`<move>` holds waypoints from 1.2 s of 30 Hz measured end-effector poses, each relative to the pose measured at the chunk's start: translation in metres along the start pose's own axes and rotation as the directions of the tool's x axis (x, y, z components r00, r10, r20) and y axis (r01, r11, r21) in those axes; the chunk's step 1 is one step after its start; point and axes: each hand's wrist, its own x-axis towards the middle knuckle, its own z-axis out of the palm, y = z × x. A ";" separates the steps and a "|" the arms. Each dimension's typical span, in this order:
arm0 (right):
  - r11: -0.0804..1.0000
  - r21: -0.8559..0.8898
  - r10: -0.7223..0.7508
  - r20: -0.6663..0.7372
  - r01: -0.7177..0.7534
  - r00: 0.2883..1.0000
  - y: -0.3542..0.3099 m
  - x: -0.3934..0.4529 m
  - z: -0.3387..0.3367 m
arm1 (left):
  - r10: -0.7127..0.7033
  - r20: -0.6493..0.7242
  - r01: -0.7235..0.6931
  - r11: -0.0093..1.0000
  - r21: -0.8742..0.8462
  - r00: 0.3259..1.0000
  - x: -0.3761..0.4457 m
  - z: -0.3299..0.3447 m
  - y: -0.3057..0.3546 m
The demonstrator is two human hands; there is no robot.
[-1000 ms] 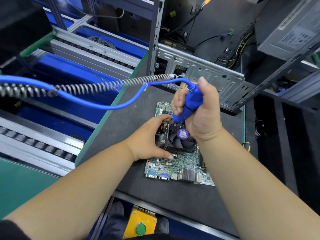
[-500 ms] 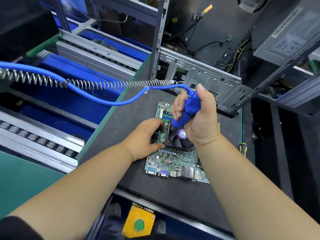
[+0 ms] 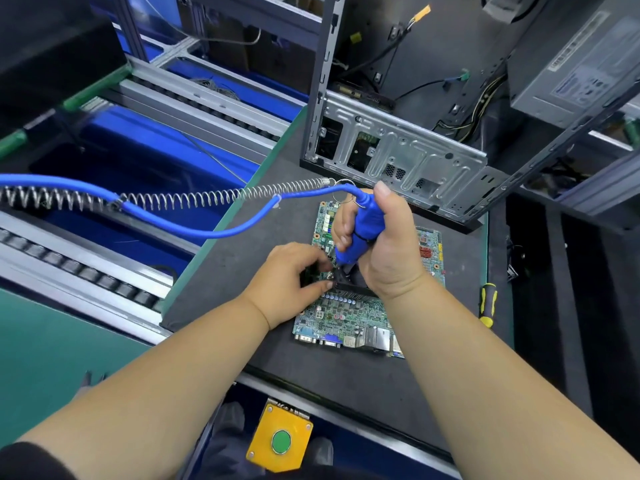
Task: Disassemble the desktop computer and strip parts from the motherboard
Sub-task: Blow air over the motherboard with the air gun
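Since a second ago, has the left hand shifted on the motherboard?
Yes. The left hand has slid left and toward the board's far edge along the motherboard: its thumb, earlier at the fan's near-left corner, now pinches at the fan's left edge.

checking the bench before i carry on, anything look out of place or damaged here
Nothing looks damaged. The motherboard lies flat on the dark mat, the right hand grips the blue screwdriver and the left hand steadies the cooler. A yellow-black screwdriver lies loose near the mat's right edge.

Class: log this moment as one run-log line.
right hand: grips driver on fan | left hand: steadies fan | motherboard: flat on mat
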 end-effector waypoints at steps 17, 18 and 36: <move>0.960 -0.276 -0.067 -0.044 0.052 0.997 0.007 -0.009 0.020 | -0.187 0.046 0.191 0.915 -0.355 0.981 0.002 0.001 0.009; 0.950 -0.305 -0.096 -0.066 0.071 0.993 0.007 -0.011 0.024 | -0.197 0.051 0.202 0.913 -0.354 0.979 0.001 0.001 0.009; 0.971 -0.240 -0.120 -0.438 0.013 0.891 0.008 -0.019 0.027 | -0.234 0.104 0.256 0.862 -0.439 0.967 0.002 0.000 0.007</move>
